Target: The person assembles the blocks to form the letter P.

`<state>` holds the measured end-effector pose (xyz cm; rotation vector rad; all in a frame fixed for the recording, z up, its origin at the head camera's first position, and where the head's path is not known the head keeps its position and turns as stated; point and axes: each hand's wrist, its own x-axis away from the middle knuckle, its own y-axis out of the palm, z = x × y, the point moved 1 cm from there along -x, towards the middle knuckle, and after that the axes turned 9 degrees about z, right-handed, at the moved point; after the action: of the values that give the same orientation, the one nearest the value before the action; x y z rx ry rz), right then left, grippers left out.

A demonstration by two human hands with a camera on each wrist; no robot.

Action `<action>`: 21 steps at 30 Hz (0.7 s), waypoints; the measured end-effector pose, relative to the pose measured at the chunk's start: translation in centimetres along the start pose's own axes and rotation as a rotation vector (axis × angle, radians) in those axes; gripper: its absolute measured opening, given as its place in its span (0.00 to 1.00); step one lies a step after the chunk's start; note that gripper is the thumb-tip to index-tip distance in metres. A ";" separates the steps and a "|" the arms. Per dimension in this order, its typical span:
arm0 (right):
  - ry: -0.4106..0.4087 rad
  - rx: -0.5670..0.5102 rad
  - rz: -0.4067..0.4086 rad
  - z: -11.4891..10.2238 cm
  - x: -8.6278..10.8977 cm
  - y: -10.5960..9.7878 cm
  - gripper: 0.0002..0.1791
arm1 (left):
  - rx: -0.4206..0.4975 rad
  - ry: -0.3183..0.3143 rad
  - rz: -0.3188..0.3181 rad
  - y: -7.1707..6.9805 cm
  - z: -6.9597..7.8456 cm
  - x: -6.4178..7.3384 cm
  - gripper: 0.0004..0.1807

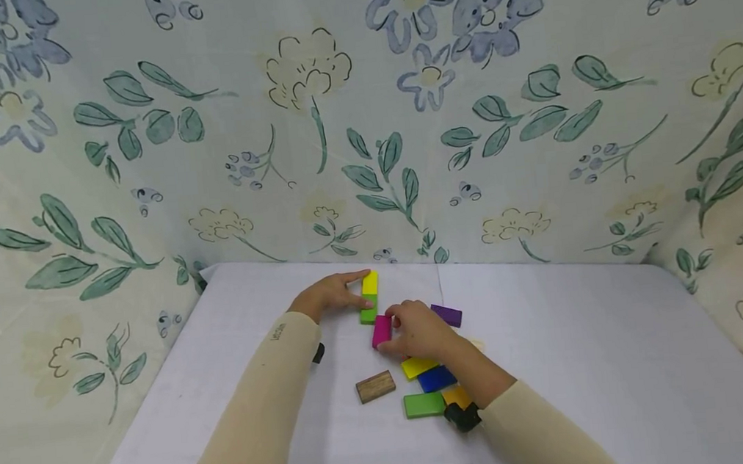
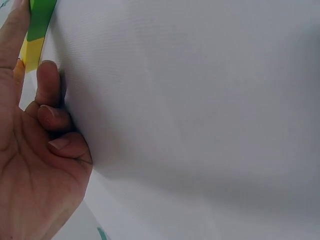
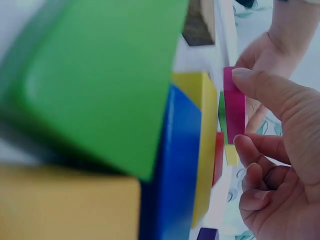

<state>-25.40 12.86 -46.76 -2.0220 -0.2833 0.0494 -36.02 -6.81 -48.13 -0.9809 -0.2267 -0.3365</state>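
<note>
The right hand (image 1: 420, 329) pinches a magenta rectangular block (image 1: 382, 332) at 9 o'clock of its palm, thumb near one end and fingertip near the other; whether that block touches the tabletop (image 1: 595, 360) I cannot tell. At 11 o'clock from it, a lime-green rectangular block (image 1: 368, 313) and a bright-yellow rectangular block (image 1: 370, 284) lie end to end in a row pointing to 12. The left hand (image 1: 329, 295) reaches this row from 9 o'clock, thumb and forefinger spread along it, thumb at the lime-green piece, forefinger at the bright-yellow one.

Farther out, a purple rectangular block (image 1: 446, 315) lies at 2 o'clock of the right hand, a brown wood-grained block (image 1: 375, 387) at 6 o'clock of the magenta one. Toward 5 and 6, beneath the right forearm, sit flat yellow (image 1: 419, 367), blue (image 1: 437, 379), green (image 1: 424, 405) and orange (image 1: 457, 398) blocks.

The likeliest trouble is the magenta block knocking the lime-green end askew, since they are so near. An uneven pinch could twist it loose, and a low forearm or the black wrist camera (image 1: 462, 417) might drag the cluster.
</note>
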 end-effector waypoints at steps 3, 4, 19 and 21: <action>-0.043 0.023 -0.002 -0.5 0.4 0.2 0.36 | -0.007 0.005 0.005 0.0 -0.1 0.1 0.49; -0.052 0.028 0.000 -0.6 0.5 0.2 0.36 | -0.012 0.008 0.007 0.0 -0.1 0.1 0.48; -0.176 0.050 -0.020 -1.5 0.9 1.7 0.33 | -0.023 0.035 -0.004 -0.3 0.0 0.4 0.46; -0.200 0.056 -0.017 -1.6 1.0 1.8 0.33 | -0.021 0.035 -0.006 -0.3 -0.1 0.2 0.46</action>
<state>-23.86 10.91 -47.58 -1.9606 -0.4205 0.2471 -35.91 -7.04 -47.86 -0.9940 -0.1946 -0.3623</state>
